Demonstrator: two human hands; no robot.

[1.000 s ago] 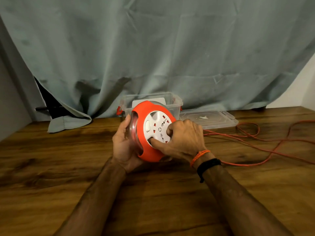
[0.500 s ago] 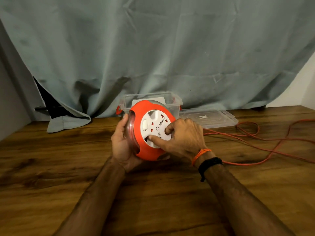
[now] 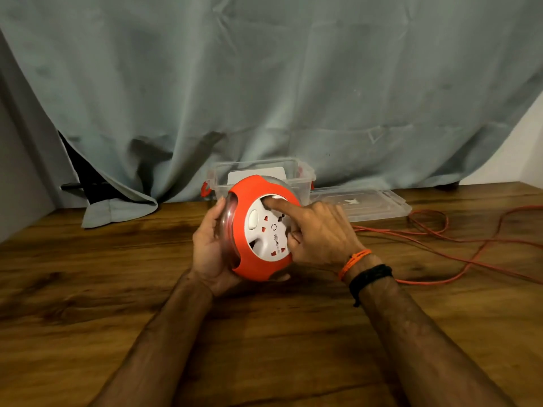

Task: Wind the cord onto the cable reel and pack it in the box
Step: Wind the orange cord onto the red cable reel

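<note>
While the left hand (image 3: 210, 248) cradles the orange cable reel (image 3: 258, 230) from its clear back side, fingers curled round the rim and holding it just above the wooden table (image 3: 117, 289), the right hand (image 3: 316, 233) works the white socket face (image 3: 269, 227). Its index finger stretches up to the top of that white disc and presses into a recess there, and the other fingers curl against the disc's right edge. So both hands are grasping the reel, one steadying, one driving.

This looks like the winding step, well short of done: the orange cord (image 3: 440, 248) lies in loose loops across the table to the right, trailing off toward the edge of view, and a good length of it remains outside the reel. Exactly where it enters the housing is hidden behind the right hand.

The clear plastic box (image 3: 261, 171) waits open just behind the reel, with its lid (image 3: 367, 201) lying flat beside it to the right.

Next move, by my reading: turn the white disc round with that fingertip while the left hand keeps the housing from spinning along. The cord's crossed loops could snag as they are drawn in, so a steady pace matters. Packing comes only after the slack is gone.
</note>
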